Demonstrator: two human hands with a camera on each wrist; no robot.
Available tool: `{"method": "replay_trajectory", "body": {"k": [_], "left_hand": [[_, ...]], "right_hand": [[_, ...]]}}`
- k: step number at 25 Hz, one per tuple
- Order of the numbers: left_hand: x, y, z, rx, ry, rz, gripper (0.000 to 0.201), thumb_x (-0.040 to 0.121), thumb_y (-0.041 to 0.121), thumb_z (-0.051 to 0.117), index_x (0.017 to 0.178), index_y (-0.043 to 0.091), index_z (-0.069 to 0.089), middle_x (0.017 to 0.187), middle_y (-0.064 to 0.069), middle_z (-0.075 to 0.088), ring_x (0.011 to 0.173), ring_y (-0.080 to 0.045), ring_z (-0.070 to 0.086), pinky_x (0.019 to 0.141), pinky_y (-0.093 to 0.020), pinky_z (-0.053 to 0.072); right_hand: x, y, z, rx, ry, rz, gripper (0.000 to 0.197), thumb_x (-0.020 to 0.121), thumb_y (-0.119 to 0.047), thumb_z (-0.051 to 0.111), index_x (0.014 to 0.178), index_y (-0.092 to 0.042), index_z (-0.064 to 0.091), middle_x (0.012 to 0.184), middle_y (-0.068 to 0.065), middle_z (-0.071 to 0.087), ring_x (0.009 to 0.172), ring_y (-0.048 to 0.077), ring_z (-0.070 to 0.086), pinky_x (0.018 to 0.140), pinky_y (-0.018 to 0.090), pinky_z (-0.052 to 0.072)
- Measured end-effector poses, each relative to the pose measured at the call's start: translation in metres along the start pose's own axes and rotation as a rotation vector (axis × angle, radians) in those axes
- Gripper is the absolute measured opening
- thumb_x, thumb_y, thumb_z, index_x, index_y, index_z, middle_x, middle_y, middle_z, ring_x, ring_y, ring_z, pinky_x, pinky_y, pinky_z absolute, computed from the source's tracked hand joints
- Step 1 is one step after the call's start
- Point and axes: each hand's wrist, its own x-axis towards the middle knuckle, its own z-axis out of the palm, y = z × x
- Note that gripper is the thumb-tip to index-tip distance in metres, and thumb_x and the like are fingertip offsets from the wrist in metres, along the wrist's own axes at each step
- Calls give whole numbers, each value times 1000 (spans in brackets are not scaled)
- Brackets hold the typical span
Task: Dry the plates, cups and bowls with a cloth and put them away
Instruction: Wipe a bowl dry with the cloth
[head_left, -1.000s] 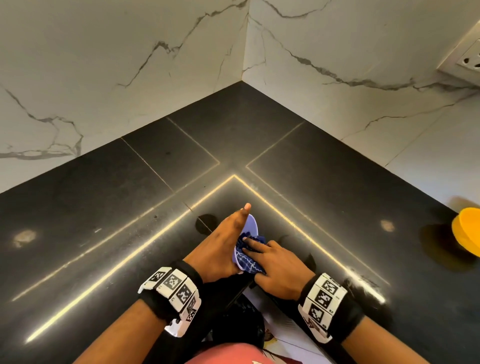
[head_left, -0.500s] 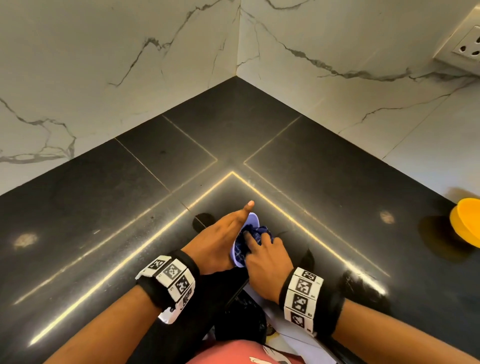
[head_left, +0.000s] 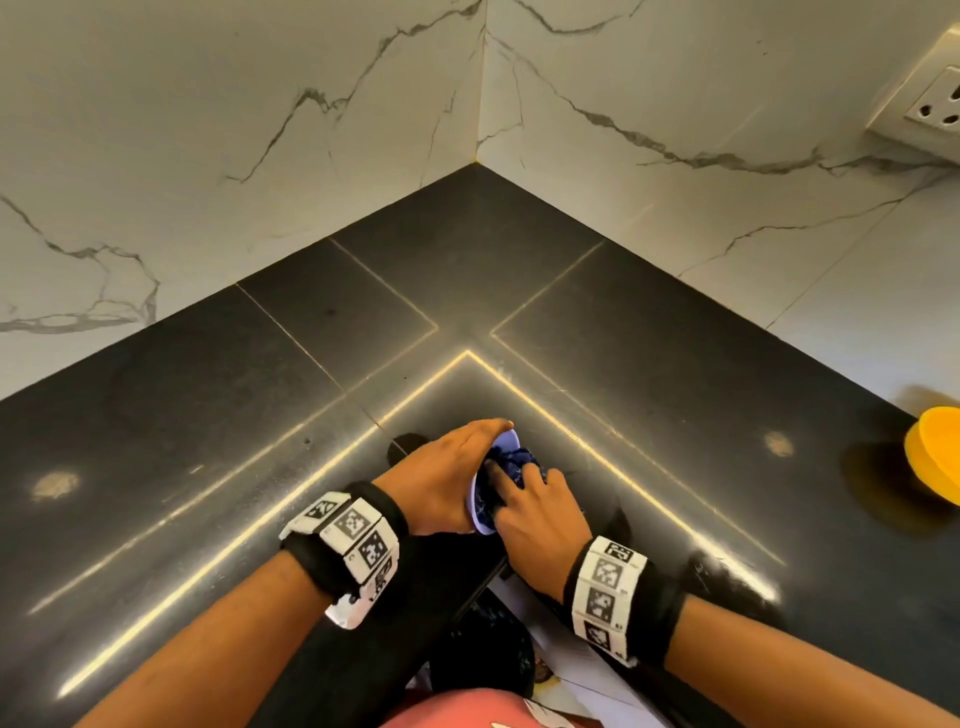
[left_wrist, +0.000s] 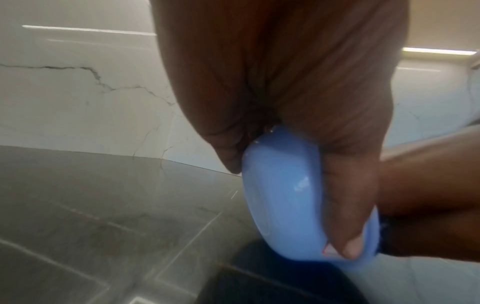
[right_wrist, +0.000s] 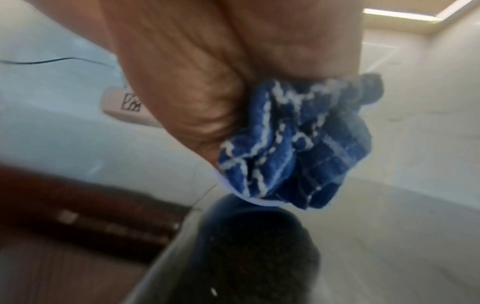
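- The left hand (head_left: 439, 480) grips a small light-blue glossy plastic bowl (left_wrist: 285, 197), thumb curled over the rim and fingers wrapped round the outer wall.
- The bowl is held tilted on its side above the inner corner of the black stone countertop (head_left: 208, 467), at its front edge, clear of the surface.
- The right hand (head_left: 537, 525) clutches a bunched blue cloth with white check lines (right_wrist: 291, 148) and presses it into the bowl's open mouth.
- Judged step: drying the inside of the bowl; putting away is not yet begun.
- To do the step well, keep the left hand's grip firm on the rim, since a glossy wet wall is likely to slip.
- Turn the bowl against the cloth so the whole inner wall and base are covered, then wipe the rim and the outside.
- Keep loose cloth ends gathered in the palm so they do not drag on the countertop.
- An orange round dish (head_left: 935, 452) stands near the countertop's right edge, well apart from the hands.
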Motion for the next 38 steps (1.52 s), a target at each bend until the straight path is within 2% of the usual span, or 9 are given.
{"method": "replay_trajectory", "body": {"k": [5,11,14,17,22,27,31,34,38], "left_hand": [[17,-4,-17,56,-239,-178,113,56,19,90,147,23,23,141,5,45,123,-14,51,97,-27,47],[20,2,-23,-37,-255,-118,80,53,19,88,119,27,43,108,11,57,90,-10,62,72,-33,56],[24,-2,-25,27,-360,-197,104,54,12,90,139,24,31,127,8,54,108,-13,57,83,-21,49],[23,-10,-26,-74,-426,-310,131,54,16,93,154,23,8,147,4,38,131,-14,43,103,-23,39],[-8,-16,6,-720,51,-276,97,54,34,87,136,28,36,137,-1,47,127,-14,51,106,-34,45],[-29,-1,53,-480,511,-233,37,94,45,48,129,35,47,132,14,50,124,0,48,104,-17,38],[-28,-2,55,-530,468,-212,53,91,69,35,122,34,58,139,14,49,129,0,46,108,-21,36],[-26,-8,49,-387,379,-148,55,89,63,45,132,30,56,141,14,46,131,1,43,107,-16,34],[-4,-8,21,-183,350,-375,65,90,66,22,117,29,67,120,6,63,114,-11,58,100,-34,44]], "right_hand": [[0,36,-11,770,-205,-18,48,82,-10,49,128,-15,56,135,0,55,100,25,59,83,34,49],[2,10,7,3,77,-26,33,80,-18,56,110,-18,69,141,3,47,101,36,49,70,40,29],[1,15,-1,372,30,7,31,79,-19,53,107,-15,66,118,7,61,100,36,55,73,37,43],[-6,25,-3,832,-110,29,29,73,-28,45,90,-31,67,89,-5,67,83,24,61,75,34,51],[-9,34,2,1396,-64,173,23,56,-17,56,73,-2,62,68,6,57,63,18,51,65,34,41],[-10,21,3,1701,-27,177,27,55,-14,55,77,-2,65,77,14,64,71,24,57,71,33,44],[-4,1,6,1787,10,149,31,60,-12,54,85,-4,69,87,10,70,82,21,65,81,30,53],[-1,-1,8,1735,57,177,30,61,-14,52,85,-3,65,83,6,66,78,18,60,76,32,51],[-13,0,8,1144,99,57,36,68,-22,50,98,-14,68,105,-3,67,83,22,58,78,45,50]]}}
